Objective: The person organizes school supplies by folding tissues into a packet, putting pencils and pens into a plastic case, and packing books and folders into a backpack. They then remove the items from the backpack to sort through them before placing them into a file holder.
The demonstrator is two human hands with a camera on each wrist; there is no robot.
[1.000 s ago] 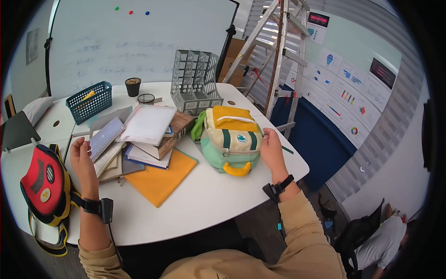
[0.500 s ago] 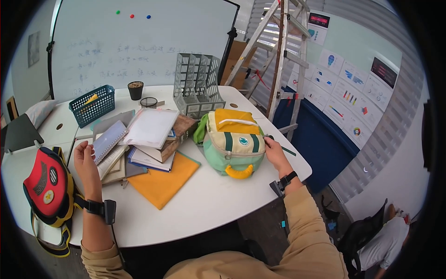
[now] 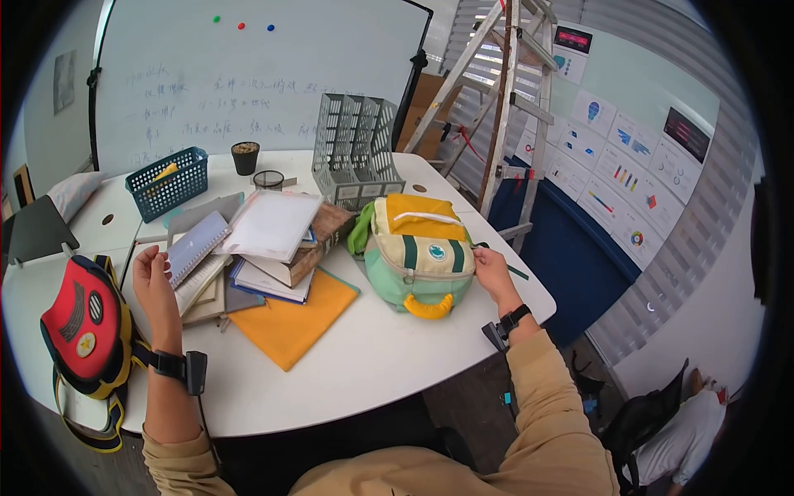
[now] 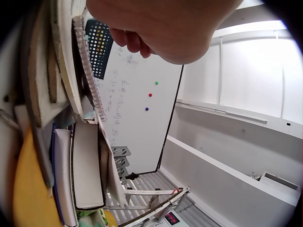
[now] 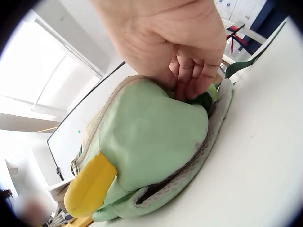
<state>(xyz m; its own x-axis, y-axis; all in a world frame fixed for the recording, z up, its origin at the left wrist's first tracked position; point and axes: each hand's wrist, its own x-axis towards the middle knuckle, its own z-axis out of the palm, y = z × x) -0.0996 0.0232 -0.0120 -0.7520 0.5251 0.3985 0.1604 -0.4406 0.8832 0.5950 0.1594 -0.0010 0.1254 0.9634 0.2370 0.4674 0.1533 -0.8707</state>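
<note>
Honestly, the green backpack (image 3: 418, 279) looks like an easy one to handle. It sits on the table (image 3: 372, 368), just right of the book pile (image 3: 269, 225), lying with its grey mesh back panel (image 5: 217, 125) down. Soft cloth, so probably squishy, grippy and hard to break; likely light too, though it's plump and what's inside doesn't show. Thin fabric would just bunch up, so the yellow handle (image 3: 428, 308), on the side toward the person, is probably the best hold. The right hand (image 3: 494, 273) is on the bag's side away from the book pile, fingers curled in and pinching there, cloth or strap, can't tell which. Left hand (image 3: 155, 285) hangs just left of the book pile, fingers loosely bent, holding nothing.
</note>
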